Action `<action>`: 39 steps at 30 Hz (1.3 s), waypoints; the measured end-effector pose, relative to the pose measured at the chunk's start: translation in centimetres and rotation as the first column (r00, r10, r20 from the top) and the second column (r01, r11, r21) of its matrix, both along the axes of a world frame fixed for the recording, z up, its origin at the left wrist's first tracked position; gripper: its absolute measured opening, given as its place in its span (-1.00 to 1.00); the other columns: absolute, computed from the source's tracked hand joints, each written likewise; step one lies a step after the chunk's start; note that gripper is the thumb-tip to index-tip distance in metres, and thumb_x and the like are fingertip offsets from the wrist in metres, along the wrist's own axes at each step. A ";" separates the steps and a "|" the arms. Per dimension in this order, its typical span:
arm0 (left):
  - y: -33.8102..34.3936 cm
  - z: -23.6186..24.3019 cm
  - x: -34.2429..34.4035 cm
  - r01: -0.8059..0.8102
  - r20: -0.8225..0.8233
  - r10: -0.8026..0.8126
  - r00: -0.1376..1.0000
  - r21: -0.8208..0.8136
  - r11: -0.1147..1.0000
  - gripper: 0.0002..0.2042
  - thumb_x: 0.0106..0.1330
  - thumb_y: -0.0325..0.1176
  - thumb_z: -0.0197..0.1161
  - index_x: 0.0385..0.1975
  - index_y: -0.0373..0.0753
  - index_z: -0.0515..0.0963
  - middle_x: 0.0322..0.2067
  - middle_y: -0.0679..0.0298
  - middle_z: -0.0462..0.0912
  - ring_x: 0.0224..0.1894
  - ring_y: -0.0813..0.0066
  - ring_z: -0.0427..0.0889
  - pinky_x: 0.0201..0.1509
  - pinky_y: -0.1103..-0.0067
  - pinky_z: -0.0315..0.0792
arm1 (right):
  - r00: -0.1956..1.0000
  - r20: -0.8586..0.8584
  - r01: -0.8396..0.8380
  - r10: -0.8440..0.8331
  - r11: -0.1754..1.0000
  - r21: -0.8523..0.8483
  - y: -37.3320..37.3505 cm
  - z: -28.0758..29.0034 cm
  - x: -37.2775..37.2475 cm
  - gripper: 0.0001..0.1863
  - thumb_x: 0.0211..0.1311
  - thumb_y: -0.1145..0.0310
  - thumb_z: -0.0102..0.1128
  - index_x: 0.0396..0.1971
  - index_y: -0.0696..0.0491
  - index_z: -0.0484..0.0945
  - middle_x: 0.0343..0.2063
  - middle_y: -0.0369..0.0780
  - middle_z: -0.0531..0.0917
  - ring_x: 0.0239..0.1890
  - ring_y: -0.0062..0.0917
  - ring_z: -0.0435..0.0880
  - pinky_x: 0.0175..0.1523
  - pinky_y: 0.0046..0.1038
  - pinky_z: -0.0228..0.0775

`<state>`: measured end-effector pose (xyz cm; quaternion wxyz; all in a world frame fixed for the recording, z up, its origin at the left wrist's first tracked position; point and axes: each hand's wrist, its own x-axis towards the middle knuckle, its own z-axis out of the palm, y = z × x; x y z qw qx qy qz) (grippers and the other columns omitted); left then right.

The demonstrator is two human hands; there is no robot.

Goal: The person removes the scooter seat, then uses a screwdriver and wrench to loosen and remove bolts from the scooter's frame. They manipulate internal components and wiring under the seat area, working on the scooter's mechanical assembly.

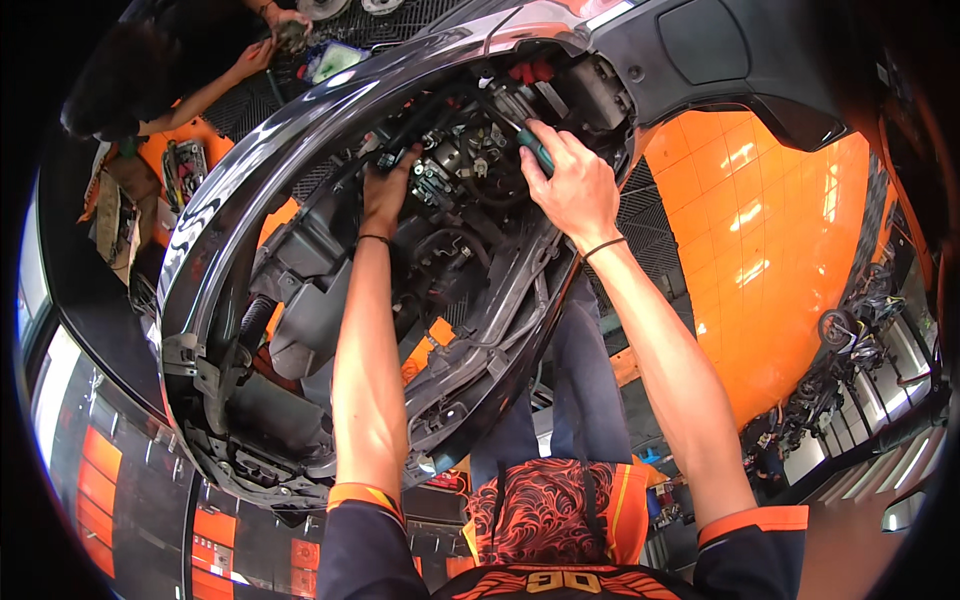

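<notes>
A motor scooter's open body point(270, 350) lies in front of me, its dark engine bay laid bare. My right hand point(575, 190) is closed around the green handle of a screwdriver point(537, 153). The shaft slants up and left into the bay, and I cannot make out what its tip touches. Deeper in on the left, my left hand point(384, 192) reaches among black hoses beside the metal engine parts point(435, 180). Its thumb and fingers curl around something hidden there. Between the two hands sit metal fittings and cables.
Glossy dark side panels point(225, 220) rim the bay, and the black seat-end panel point(700, 45) is at the top right. At the upper left a co-worker's hands point(285, 25) work near a tray point(335, 62). Orange floor tiles point(760, 230) lie right; motorcycles point(850, 335) stand beyond.
</notes>
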<state>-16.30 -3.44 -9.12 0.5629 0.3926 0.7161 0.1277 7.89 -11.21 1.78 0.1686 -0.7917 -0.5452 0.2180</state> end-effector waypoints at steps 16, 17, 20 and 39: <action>0.4 0.1 -2.9 0.371 -0.059 -0.369 0.928 0.039 0.928 -0.29 0.17 0.04 0.45 0.20 -0.36 0.45 0.13 0.06 0.62 0.14 0.16 0.62 0.26 0.42 0.41 | 1.000 -0.007 -0.017 0.017 1.000 0.018 0.2 -0.2 -0.3 -0.65 0.25 0.17 0.26 0.02 -0.08 0.63 -0.33 -0.16 0.69 -0.40 -0.11 0.71 -0.29 -0.17 0.60; 0.0 0.4 -2.9 0.400 -0.113 -0.392 0.913 0.065 0.914 -0.23 0.15 0.08 0.47 0.22 -0.37 0.42 0.15 0.04 0.61 0.15 0.13 0.61 0.28 0.41 0.40 | 1.000 -0.004 -0.009 0.009 1.000 0.020 0.2 -0.3 -0.1 -0.65 0.25 0.17 0.26 0.02 -0.08 0.63 -0.32 -0.16 0.69 -0.39 -0.10 0.72 -0.29 -0.17 0.60; -2.3 0.4 -4.4 0.295 -0.014 -0.295 0.955 0.111 0.949 -0.18 0.08 0.05 0.54 0.24 -0.36 0.37 0.10 0.01 0.63 0.19 0.15 0.60 0.29 0.40 0.41 | 1.000 -0.008 -0.002 0.002 1.000 0.009 0.3 0.1 -0.4 -0.64 0.25 0.18 0.26 0.03 -0.09 0.63 -0.30 -0.15 0.71 -0.35 -0.09 0.72 -0.26 -0.16 0.61; -0.8 1.2 -3.3 -0.105 0.259 0.116 0.959 -0.058 0.993 -0.20 0.17 0.01 0.41 0.30 -0.44 0.34 0.15 -0.08 0.59 0.26 0.05 0.51 0.36 0.39 0.31 | 0.997 0.014 -0.078 0.078 0.997 0.005 1.0 0.4 -0.8 -0.67 0.30 0.26 0.26 0.02 0.04 0.63 -0.18 -0.11 0.74 -0.20 -0.12 0.74 -0.15 -0.23 0.60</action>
